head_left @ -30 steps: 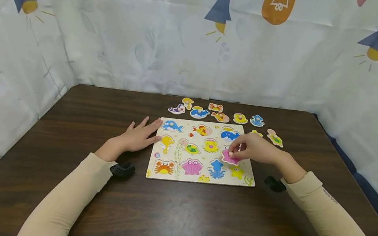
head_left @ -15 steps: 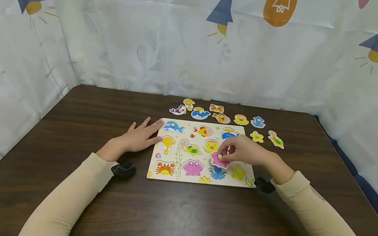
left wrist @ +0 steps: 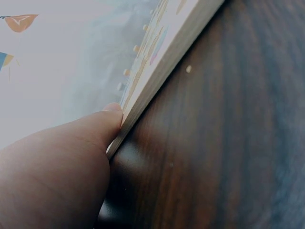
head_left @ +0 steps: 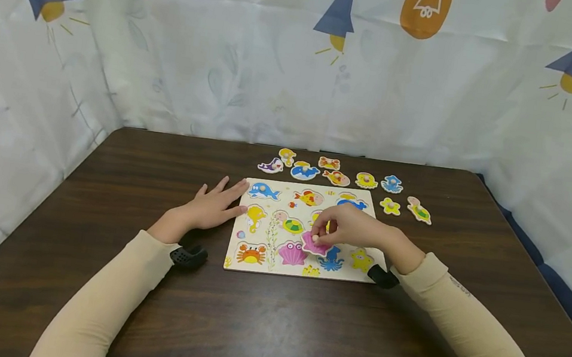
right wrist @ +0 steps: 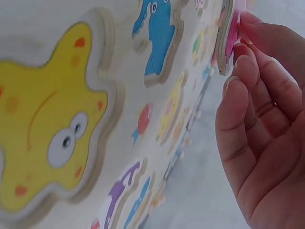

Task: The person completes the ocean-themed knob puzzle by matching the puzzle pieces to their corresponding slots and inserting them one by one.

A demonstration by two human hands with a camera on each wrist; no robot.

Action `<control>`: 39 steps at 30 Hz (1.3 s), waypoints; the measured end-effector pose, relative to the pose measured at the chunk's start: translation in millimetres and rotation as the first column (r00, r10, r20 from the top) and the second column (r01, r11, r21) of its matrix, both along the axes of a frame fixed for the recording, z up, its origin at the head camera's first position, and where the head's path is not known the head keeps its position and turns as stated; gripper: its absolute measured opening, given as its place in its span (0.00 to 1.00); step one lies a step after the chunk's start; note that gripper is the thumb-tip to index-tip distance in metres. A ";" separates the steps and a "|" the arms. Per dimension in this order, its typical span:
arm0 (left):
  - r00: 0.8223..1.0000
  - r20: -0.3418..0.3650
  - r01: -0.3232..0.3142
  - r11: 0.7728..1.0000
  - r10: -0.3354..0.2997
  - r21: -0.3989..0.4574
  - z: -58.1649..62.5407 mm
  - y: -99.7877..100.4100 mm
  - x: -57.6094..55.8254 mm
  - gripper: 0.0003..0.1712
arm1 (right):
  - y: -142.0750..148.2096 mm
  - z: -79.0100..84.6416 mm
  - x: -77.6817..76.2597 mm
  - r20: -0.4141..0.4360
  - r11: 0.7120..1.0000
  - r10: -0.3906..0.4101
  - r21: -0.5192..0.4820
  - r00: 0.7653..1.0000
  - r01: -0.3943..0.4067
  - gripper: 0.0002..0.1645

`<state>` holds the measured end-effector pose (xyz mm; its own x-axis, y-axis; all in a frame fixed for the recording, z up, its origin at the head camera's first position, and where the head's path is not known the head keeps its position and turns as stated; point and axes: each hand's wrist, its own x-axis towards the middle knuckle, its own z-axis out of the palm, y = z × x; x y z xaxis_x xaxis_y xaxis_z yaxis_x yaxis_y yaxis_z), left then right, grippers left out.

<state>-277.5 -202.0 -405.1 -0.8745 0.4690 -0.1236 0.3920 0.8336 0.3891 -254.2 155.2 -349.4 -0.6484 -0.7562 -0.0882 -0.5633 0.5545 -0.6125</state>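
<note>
The table (head_left: 271, 333) carries a puzzle board (head_left: 279, 269), its left edge touched by the left hand (head_left: 214, 205), grip spread wide and holding nothing. Above the board, the right hand's (head_left: 352, 226) grip pinches a pink shell piece (head_left: 313, 246); other animal pieces (head_left: 336, 178) lie around its far edge and far right corner.

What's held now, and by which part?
The right hand pinches the pink shell piece by its knob; the left hand rests on the puzzle board's edge.
</note>
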 end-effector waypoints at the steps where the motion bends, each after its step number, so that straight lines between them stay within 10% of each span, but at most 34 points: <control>1: 1.000 0.001 0.000 1.000 0.000 0.000 0.2 0.2 0.1 0.44 | -1.7 -0.5 0.0 0.000 1.000 0.002 0.004 1.000 -0.002 0.02; 39: 1.000 0.008 -0.004 1.000 0.004 0.020 2.4 0.7 2.8 0.44 | -42.3 -8.8 4.7 0.062 0.993 0.050 0.101 0.997 -0.056 0.02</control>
